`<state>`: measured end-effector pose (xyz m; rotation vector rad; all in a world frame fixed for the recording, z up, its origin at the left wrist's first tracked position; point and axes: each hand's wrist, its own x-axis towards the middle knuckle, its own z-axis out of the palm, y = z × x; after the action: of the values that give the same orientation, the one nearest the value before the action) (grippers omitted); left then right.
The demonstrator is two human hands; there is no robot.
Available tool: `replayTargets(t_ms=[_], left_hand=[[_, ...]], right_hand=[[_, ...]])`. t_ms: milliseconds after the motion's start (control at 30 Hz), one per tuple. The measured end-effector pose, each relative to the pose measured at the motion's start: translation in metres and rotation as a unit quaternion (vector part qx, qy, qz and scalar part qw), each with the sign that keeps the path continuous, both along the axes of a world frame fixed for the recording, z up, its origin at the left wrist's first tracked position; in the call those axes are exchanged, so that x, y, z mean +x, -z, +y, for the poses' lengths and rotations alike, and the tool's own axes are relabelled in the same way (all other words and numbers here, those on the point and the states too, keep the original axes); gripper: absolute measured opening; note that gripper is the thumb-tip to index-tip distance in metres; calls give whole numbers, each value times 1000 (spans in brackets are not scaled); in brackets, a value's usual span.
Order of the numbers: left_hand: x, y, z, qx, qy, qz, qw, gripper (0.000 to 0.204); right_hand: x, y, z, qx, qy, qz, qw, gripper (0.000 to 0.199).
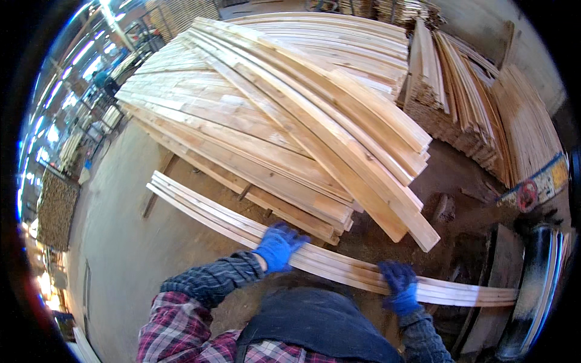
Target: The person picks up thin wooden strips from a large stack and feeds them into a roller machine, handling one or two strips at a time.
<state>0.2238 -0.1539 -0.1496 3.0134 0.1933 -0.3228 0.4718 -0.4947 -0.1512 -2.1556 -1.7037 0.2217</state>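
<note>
A bundle of long, thin wooden strips [339, 263] lies crosswise in front of my body, several strips side by side. My left hand [279, 248], in a blue glove, is closed round the bundle near its middle. Farther right, my right hand [399, 287], in a darker blue glove, grips the same strips. Their right end reaches a dark machine [532, 296] at the right edge; whether they touch it I cannot tell. Just beyond the bundle rises a large stack of boards [242, 151], with several loose boards [339, 151] lying slantwise on top, their ends jutting toward me.
More stacked strips [454, 115] stand at the back right. Beside them a blue-and-yellow machine part [535, 187] carries a red round knob. Another timber stack [57, 209] is at the far left, on the concrete floor [115, 242]. A person [106, 83] is in the distance.
</note>
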Motion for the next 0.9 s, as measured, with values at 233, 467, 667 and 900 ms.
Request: replayTargets(t_ms=[233, 467, 667, 900], left_hand=[[23, -16, -25, -85, -9, -101, 991, 104], [-98, -21, 149, 135, -71, -33, 988, 113], [-79, 4, 149, 75, -53, -34, 995, 89], [-23, 0, 80, -35, 44, -53, 997, 89]], right_hand=[[-36, 7, 73, -78, -13, 31, 996, 91], [24, 28, -21, -84, 42, -60, 994, 103], [21, 8, -30, -86, 132, -96, 983, 97], [-55, -31, 80, -91, 86, -41, 991, 86]])
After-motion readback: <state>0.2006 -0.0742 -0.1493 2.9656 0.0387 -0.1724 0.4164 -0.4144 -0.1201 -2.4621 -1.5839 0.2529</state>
